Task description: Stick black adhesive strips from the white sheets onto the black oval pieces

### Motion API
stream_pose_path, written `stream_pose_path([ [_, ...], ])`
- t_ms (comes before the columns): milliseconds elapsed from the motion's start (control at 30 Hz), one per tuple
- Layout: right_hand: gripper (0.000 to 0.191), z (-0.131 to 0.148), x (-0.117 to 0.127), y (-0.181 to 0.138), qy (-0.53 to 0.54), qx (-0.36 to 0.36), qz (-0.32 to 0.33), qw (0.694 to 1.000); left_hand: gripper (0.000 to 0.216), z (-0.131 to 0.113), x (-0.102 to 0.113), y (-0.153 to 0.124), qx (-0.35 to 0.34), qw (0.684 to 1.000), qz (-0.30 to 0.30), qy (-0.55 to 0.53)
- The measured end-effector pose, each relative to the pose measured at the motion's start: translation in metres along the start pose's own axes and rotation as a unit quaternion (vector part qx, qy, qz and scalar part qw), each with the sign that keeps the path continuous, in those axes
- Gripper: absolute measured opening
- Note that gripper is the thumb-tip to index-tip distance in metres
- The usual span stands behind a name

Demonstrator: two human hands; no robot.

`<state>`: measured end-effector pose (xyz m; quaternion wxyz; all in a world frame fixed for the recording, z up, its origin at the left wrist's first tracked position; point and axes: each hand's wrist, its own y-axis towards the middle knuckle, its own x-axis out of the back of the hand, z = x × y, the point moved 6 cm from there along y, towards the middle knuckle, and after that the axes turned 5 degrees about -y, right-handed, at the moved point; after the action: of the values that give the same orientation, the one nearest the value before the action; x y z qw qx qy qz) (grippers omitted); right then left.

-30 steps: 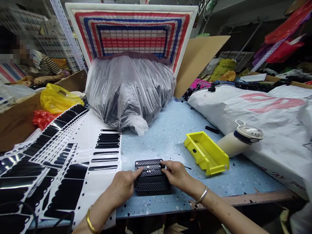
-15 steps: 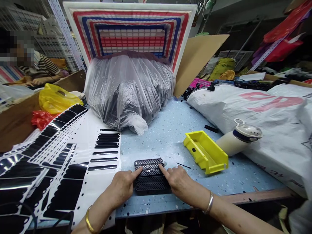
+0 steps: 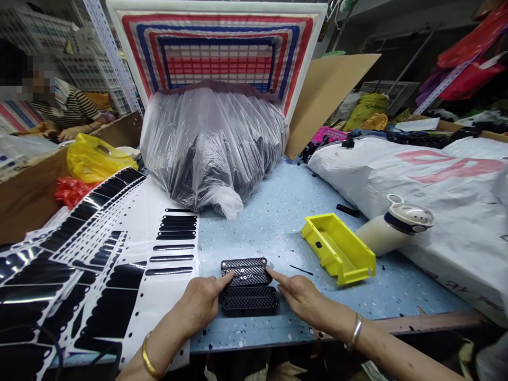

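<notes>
Several black textured plastic strips [image 3: 251, 304] lie side by side across the blue table at its front edge. A few small shiny round studs show on the upper strips; their exact kind is too small to tell. My left hand [image 3: 200, 302] has its index finger stretched onto the left end of an upper strip, the other fingers bent under. On the opposite side, my right hand [image 3: 302, 297] points its index finger at the right end of the upper strips, touching or just beside it. Neither hand grasps anything.
A yellow bin [image 3: 339, 254] and a cream bottle [image 3: 391, 230] stand at right, before a white sack [image 3: 448, 211]. Sheets of black stickers [image 3: 170, 301] cover the left. A filled plastic bag [image 3: 214, 148] sits behind. A person [image 3: 75, 108] works at far left.
My right hand has shifted slightly right, its index finger now at the strips' end rather than on top. My left finger stays on the strips. The view has shifted a little.
</notes>
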<state>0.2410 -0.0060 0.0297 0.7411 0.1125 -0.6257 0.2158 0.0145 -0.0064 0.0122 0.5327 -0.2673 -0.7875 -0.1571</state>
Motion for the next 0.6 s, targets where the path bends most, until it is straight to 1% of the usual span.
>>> stream_pose_path([
  [133, 0.06, -0.003, 0.002, -0.002, 0.003, 0.009, 0.012, 1.0, 0.069, 0.0, -0.001, 0.0, 0.001, 1.0, 0.002, 0.001],
  [333, 0.05, -0.008, 0.008, 0.011, 0.07, -0.013, 0.013, 0.997, 0.071, 0.001, -0.001, 0.0, 0.005, 1.0, 0.002, 0.001],
  [400, 0.049, -0.008, 0.007, 0.012, 0.069, -0.009, 0.014, 0.998, 0.07, 0.002, 0.0, 0.0, 0.006, 1.0, 0.0, -0.005],
  [433, 0.049, -0.008, 0.006, 0.011, 0.052, -0.001, 0.01, 0.999, 0.07, 0.002, 0.0, 0.0, 0.006, 1.0, -0.002, -0.007],
  [500, 0.054, -0.003, 0.003, 0.007, -0.015, 0.031, -0.002, 0.999, 0.07, 0.002, 0.0, -0.001, 0.003, 1.0, -0.009, -0.011],
  [600, 0.07, 0.008, -0.003, -0.002, -0.151, 0.093, -0.021, 0.984, 0.069, 0.001, -0.001, -0.001, -0.008, 1.0, -0.022, -0.014],
])
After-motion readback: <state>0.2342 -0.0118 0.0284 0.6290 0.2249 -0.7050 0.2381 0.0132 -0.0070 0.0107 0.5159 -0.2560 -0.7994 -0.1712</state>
